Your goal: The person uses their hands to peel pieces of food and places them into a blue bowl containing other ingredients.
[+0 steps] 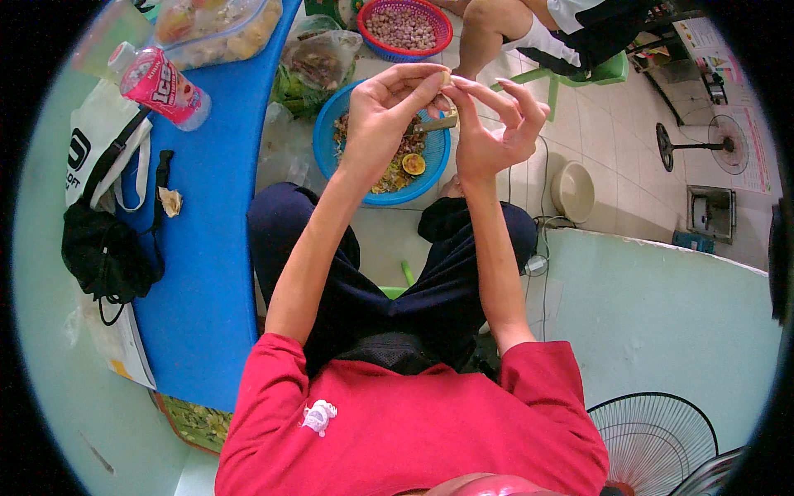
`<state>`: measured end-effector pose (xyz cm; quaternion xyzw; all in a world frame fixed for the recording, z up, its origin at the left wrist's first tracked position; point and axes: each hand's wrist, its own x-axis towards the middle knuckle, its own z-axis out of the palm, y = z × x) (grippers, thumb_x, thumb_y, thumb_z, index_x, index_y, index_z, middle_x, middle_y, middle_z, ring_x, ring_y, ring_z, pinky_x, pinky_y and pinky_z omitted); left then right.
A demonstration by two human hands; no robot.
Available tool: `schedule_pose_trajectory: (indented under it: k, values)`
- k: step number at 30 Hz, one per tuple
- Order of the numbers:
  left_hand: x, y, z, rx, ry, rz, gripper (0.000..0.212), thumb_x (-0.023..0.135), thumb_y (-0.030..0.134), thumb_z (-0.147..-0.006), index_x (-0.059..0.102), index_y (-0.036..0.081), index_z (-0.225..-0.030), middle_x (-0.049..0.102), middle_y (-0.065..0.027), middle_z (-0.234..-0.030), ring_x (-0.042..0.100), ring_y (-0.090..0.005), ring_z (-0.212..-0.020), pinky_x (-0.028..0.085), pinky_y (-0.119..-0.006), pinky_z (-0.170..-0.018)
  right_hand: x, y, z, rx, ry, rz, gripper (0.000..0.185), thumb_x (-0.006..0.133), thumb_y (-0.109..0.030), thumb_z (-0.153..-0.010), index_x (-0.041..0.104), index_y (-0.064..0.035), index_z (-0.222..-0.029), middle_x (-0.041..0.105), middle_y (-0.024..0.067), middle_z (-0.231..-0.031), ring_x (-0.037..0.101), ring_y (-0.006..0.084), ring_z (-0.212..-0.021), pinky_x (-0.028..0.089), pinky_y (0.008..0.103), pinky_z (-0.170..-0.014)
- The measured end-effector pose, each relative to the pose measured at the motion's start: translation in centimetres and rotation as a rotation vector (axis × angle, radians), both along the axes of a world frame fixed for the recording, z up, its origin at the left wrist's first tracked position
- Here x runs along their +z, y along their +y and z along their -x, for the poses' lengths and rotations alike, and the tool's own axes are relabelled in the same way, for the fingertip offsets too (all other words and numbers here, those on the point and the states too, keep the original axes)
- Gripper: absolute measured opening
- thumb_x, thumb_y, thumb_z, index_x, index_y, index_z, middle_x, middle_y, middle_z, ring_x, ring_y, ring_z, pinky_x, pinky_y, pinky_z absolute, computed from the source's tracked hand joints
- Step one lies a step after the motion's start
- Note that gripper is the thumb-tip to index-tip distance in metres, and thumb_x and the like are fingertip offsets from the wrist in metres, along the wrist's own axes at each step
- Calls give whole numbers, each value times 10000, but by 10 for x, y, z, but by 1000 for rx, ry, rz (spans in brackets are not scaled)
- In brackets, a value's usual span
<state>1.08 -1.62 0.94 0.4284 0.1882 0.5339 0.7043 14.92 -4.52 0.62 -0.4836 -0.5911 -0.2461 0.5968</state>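
My left hand (388, 102) pinches a small pale clove (446, 78), perhaps garlic, between thumb and fingertips. Thumb and index finger of my right hand (496, 133) meet at the same piece, the other fingers spread. Below the hands, a blue plastic basket (320, 146) holds papery peelings (388, 183) and a small round yellow item (414, 164). A knife with a brownish handle (437, 124) shows over the basket's right side; whether it is held or resting I cannot tell. Farther off, a red basket (448, 31) contains many small pinkish bulbs (402, 30).
On my left, a blue table (198, 248) bears a drink bottle (162, 87), a plastic food box (217, 37) and a black bag (108, 251). Plastic bags (319, 62) lie beside the basket. Another person's leg (481, 34), a beige basin (572, 192) and cables (544, 248) are rightward.
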Motion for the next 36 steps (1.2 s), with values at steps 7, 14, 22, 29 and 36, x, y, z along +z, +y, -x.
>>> schedule_pose_trajectory:
  k: [7, 14, 22, 29, 36]
  values:
    - [-1, 0, 0, 24, 33, -20, 279, 666, 105, -989, 651, -58, -1215, 706, -72, -990, 643, -99, -822, 526, -222, -756, -3, 2, 1, 93, 72, -22, 367, 904, -130, -715, 727, -120, -1036, 743, -77, -973, 535, 150, -890, 430, 298, -778]
    - [-3, -1, -2, 27, -18, -9, 273, 662, 106, -993, 653, -54, -1214, 708, -78, -1001, 645, -98, -835, 526, -224, -757, 0, -6, 0, -42, -3, 61, 434, 906, -160, -738, 678, -129, -1106, 757, -73, -947, 497, 134, -936, 411, 297, -814]
    - [0, -2, -2, 15, -16, -12, 262, 659, 101, -993, 657, -54, -1205, 705, -84, -999, 648, -109, -841, 523, -232, -751, 1, -3, 1, -7, -11, -13, 436, 921, -175, -737, 655, -129, -1079, 753, -88, -899, 476, 124, -943, 390, 282, -835]
    - [3, 0, 0, 48, 45, -47, 254, 653, 105, -996, 664, -51, -1197, 712, -75, -973, 641, -98, -797, 517, -227, -717, 3, -4, 0, -13, 20, 14, 356, 914, -174, -728, 734, -150, -1035, 698, -81, -1018, 512, 132, -949, 415, 295, -830]
    - [4, 1, 3, 32, 80, -84, 231, 653, 97, -992, 695, -27, -1182, 710, -57, -932, 632, -84, -769, 498, -215, -682, 9, -5, -2, 5, -30, 39, 445, 882, -127, -762, 645, -108, -1138, 766, -65, -917, 544, 141, -932, 425, 283, -812]
